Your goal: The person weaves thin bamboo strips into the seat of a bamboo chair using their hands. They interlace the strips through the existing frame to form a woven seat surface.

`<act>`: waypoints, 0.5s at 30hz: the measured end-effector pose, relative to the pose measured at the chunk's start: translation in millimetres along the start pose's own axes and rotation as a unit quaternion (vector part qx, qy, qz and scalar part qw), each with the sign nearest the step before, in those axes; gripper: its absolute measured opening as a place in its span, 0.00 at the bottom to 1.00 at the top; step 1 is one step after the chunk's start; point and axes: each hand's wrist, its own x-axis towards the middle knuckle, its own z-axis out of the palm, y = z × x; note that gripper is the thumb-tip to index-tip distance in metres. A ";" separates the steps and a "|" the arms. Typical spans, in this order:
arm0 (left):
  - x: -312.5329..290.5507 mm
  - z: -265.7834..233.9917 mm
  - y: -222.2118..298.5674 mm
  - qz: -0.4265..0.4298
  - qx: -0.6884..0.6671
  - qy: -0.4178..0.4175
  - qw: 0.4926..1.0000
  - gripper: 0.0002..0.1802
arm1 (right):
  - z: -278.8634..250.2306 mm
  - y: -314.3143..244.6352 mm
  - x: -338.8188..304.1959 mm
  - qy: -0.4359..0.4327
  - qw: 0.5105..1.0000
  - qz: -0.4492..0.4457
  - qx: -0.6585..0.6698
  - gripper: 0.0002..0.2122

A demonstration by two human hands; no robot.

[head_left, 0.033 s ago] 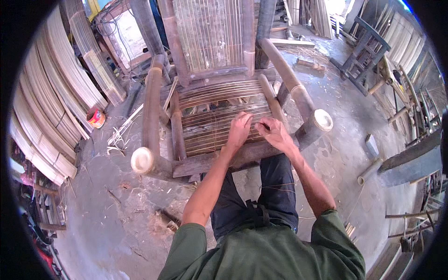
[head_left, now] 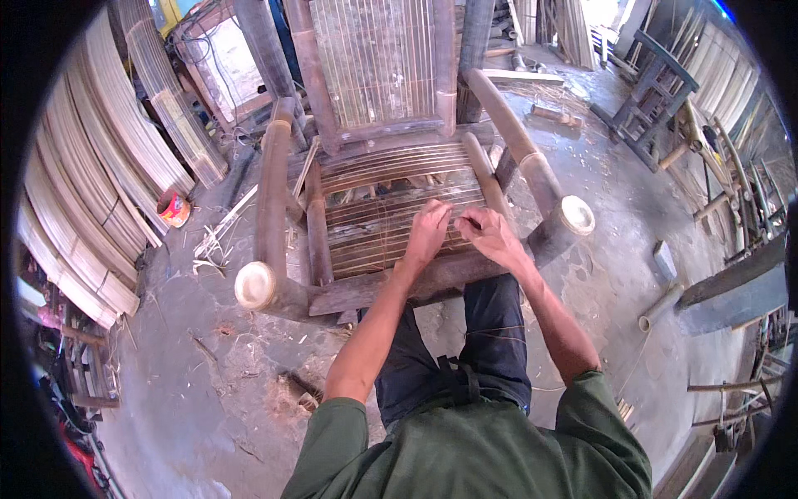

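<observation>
A bamboo armchair (head_left: 357, 293) faces me, its front rail just ahead of my knees. Thin bamboo slats (head_left: 366, 237) run from side to side across the seat, with a gap towards the back. Over the right half of these slats, my left hand (head_left: 427, 233) is closed, fingertips pinched. Close beside it, my right hand (head_left: 494, 239) is closed too, its fingers curled in. Whatever the fingertips grip is too small to make out. Fine strands lie over the slats near the left hand, and a thin strand (head_left: 495, 338) crosses my lap.
Round armrests (head_left: 273, 195) rise on both sides of the seat, below the slatted backrest (head_left: 374, 71). Bundled bamboo strips (head_left: 71, 208) lean at the left, near a small red tub (head_left: 174, 209). Loose shavings (head_left: 214, 245) litter the floor. Bamboo frames (head_left: 715, 166) stand at the right.
The view has shifted very slightly. Both hands keep the same place and the same closed pose over the seat.
</observation>
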 end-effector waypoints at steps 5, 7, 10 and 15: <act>3.3 -14.0 10.9 0.004 -0.045 -0.018 0.999 0.08 | -14.5 -3.6 30.6 -0.101 0.984 0.061 0.136 0.13; 3.1 -19.4 6.6 -0.027 -0.011 -0.007 1.000 0.07 | -15.2 0.7 45.8 -0.116 0.969 0.086 0.203 0.14; 1.9 -27.0 -1.6 -0.091 0.046 0.016 0.995 0.07 | -14.5 6.4 67.0 0.034 0.976 0.057 0.208 0.17; 0.1 -29.5 -2.5 -0.058 0.048 0.031 0.997 0.08 | 9.6 23.6 65.6 -0.065 0.962 0.099 0.248 0.16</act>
